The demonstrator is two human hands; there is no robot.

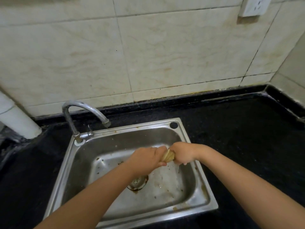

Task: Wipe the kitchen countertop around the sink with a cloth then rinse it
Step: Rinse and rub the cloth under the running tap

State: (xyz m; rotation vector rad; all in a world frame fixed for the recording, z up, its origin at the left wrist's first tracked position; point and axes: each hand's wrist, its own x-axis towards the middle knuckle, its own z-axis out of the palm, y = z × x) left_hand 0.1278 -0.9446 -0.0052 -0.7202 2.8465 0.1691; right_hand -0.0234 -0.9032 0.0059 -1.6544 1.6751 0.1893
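While over the basin, hands: both fists curled tight round one twisted cloth, knuckles nearly meeting.
Left hand [147, 158]: wrapped round the left end of the cloth, fingers folded under, forearm reaching in from the lower left.
Right hand [181, 153]: clenched on the right end, thumb side toward the other fist, forearm crossing the right rim of the sink.
Cloth [168, 156]: yellowish-tan, wrung into a ridged twist, only a short stretch showing between the two fists; held in the air above the middle of the sink, toward its right side.
Sink [194, 142]: stainless steel, single bowl, set into the surface; floor speckled with brown bits and pale wet film, rust-coloured stains along the right rim and front corner.
Drain [138, 181]: round strainer with a brown ring, partly hidden behind the left forearm.
Tap [85, 107]: curved metal spout rising from the back left corner of the sink, outlet pointing down over the back of the bowl, well apart from the cloth; no stream of water to be made out.
Surface [247, 129]: black, speckled, surrounding the sink on all sides.
Wall [165, 55]: cream marbled tiles with dark grout lines, white socket [255, 5] at upper right.
Pipe [18, 118]: white, slanting down at the far left.
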